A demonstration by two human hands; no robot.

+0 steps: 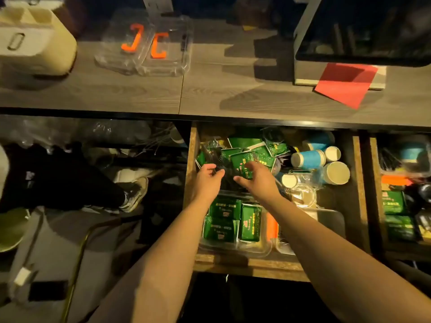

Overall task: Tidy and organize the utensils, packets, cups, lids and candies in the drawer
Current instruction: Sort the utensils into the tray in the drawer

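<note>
The wooden drawer (pixel 191 159) stands pulled out below the counter. Loose green packets (pixel 263 152) and black utensils in clear wrap (pixel 211 150) pile up at its back left. My left hand (pixel 206 180) curls its fingers round a dark wrapped utensil bundle (pixel 221 170) there. My right hand (pixel 256 180) pinches a green packet (pixel 241 163) between thumb and fingers. Near the drawer's front, a clear tray (pixel 261 252) holds stacked green packets (pixel 224 220). Blue paper cups (pixel 307 158) lie on their sides at the back right, with clear lids (pixel 303 194) in front of them.
An orange item (pixel 271 226) lies right of the tray. A second open drawer (pixel 401 206) is at the far right. The counter (pixel 210 89) carries clear clamshell boxes (pixel 144 45), a cream container (pixel 35 40), a red paper (pixel 347 82) and a dark box (pixel 363 31). A person's sneaker (pixel 135 194) is at left.
</note>
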